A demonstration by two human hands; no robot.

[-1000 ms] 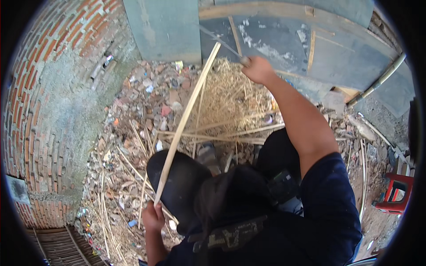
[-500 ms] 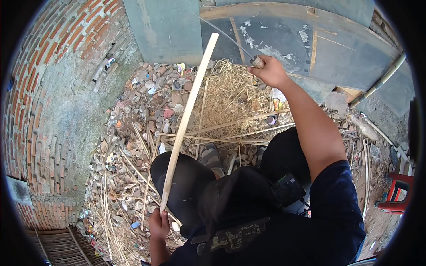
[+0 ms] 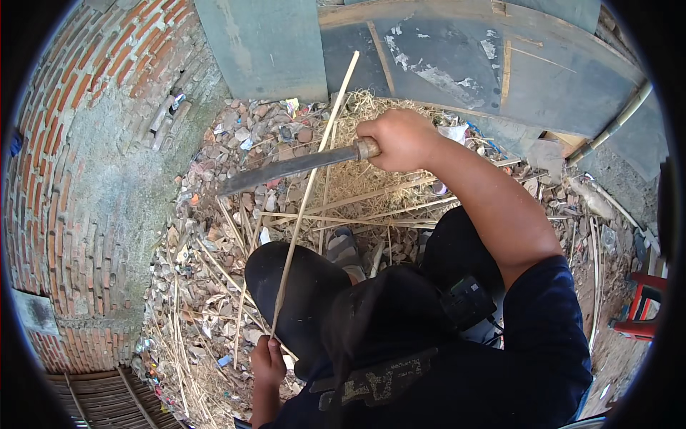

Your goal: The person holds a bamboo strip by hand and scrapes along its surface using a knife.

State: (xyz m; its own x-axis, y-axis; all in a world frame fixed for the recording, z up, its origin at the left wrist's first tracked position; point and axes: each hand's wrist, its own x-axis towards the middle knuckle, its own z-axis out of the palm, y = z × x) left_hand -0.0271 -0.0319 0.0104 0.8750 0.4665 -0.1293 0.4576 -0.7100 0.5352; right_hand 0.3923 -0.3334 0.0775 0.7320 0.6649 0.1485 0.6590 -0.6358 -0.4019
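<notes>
The left hand (image 3: pixel 268 361) grips a long, thin, pale stick (image 3: pixel 314 179). The right hand (image 3: pixel 400 139) grips a big, dark, maybe rusty knife (image 3: pixel 289 166).

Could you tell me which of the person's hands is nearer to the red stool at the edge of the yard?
The right hand, gripping the knife, is nearer the red stool. The left hand, holding the bamboo strip, is farther off, across the person's body.

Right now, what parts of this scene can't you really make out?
Head view only:
- Handle of the long knife: wrapped inside the right hand.
- Lower end of the bamboo strip: closed in the left hand.
- The person's feet: mostly covered by the dark knees.
- Red stool: cut off by the right rim.
- Rubble on the ground: too small to sort piece by piece.
</notes>
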